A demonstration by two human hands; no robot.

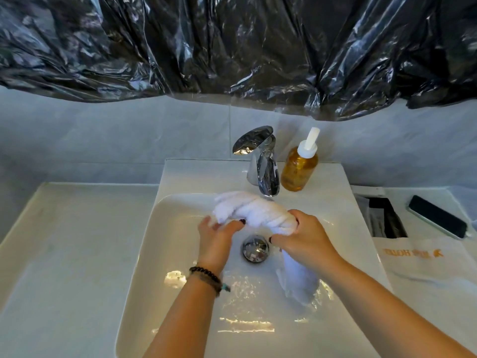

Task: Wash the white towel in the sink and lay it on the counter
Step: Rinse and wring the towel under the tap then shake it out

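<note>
Two bare forearms reach up from the bottom edge over the white sink (144,244), w/ a dark bead bracelet (206,276) on the left wrist. Water in the basin bottom shows bright glints near the front. Low on the right side of the basin, one end of the white towel (258,213) hangs down below the right hand (304,239) and touches the wet basin. The right hand is closed round the twisted middle of the towel, fingers wrapped tight. The left hand (219,232) sits just left of it, fingers partly curled, pinching the other bunched end of the towel; the grip looks looser. Between the hands and a bit nearer, the chrome drain (255,248) sits in the basin floor. Towel's far end bulges up just under the chrome faucet (265,171) spout; can't tell if water is running. Beside the faucet on the right, an amber pump bottle (299,166) w/ white top stands upright on the sink ledge. Table (64,254) on the left is bare white; on the right side lie a white bag w/ orange print (423,259), a dark packet (384,218) and a black phone (438,217). Behind, grey wall tiles, then crumpled black plastic sheeting (232,47) across the top.
</note>
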